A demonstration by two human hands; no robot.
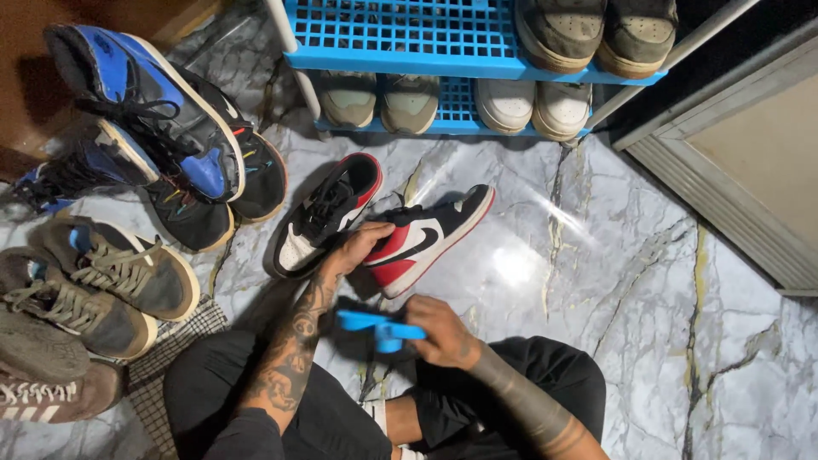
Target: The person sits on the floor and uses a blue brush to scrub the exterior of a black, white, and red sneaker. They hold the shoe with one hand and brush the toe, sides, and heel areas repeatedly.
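A red, white and black sneaker (430, 234) lies on its side on the marble floor, and my left hand (356, 247) grips it at the heel opening. Its mate (328, 213) rests just to the left, laces up. Closer to me, my right hand (443, 332) holds a bright blue brush (371, 325) by its handle, a little below the held sneaker. Both forearms are tattooed. My legs in black trousers are crossed at the bottom of the view.
A blue plastic shoe rack (409, 43) stands at the top with several pale sneakers on two shelves. Blue-black high-tops (162, 119) and grey-brown shoes (111, 273) are piled at the left on a checked cloth (175, 349). A door frame (733, 170) is at the right.
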